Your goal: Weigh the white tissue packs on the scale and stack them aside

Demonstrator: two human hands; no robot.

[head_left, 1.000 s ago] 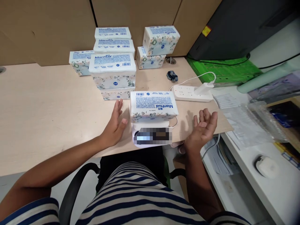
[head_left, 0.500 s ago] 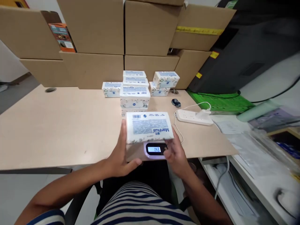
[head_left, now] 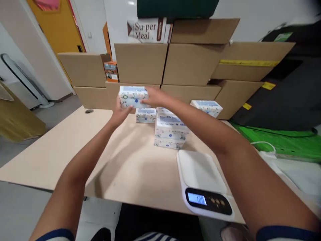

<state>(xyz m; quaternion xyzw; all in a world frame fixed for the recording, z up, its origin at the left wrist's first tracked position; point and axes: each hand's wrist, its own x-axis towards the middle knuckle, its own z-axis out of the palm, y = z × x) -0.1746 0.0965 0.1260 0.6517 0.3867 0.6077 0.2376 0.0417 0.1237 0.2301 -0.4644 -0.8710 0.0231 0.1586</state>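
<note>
Between my two hands is a white tissue pack (head_left: 132, 96) with a floral print and blue lettering, raised over the far left part of the table. My left hand (head_left: 120, 110) grips its left end from below, and my right hand (head_left: 153, 96) closes round its right end. Just beneath it a similar tissue pack (head_left: 145, 115) lies on the table. A stack of tissue packs (head_left: 171, 131) stands to the right, partly covered by my right arm. Beyond that arm another tissue pack (head_left: 207, 107) shows. A white digital scale (head_left: 202, 170) with a lit display sits bare near the front edge.
Cardboard boxes (head_left: 140, 63) form a wall along the back. A small orange box (head_left: 111, 71) is tucked among them. To the right are a dark case (head_left: 283, 87) and a green mat (head_left: 283, 142). A cable hole (head_left: 89, 111) is at the far left.
Both hands have carried the tissue pack from above the scale to the far left, and my arms are now stretched out. The scale's plate is uncovered. The view has shifted left.
</note>
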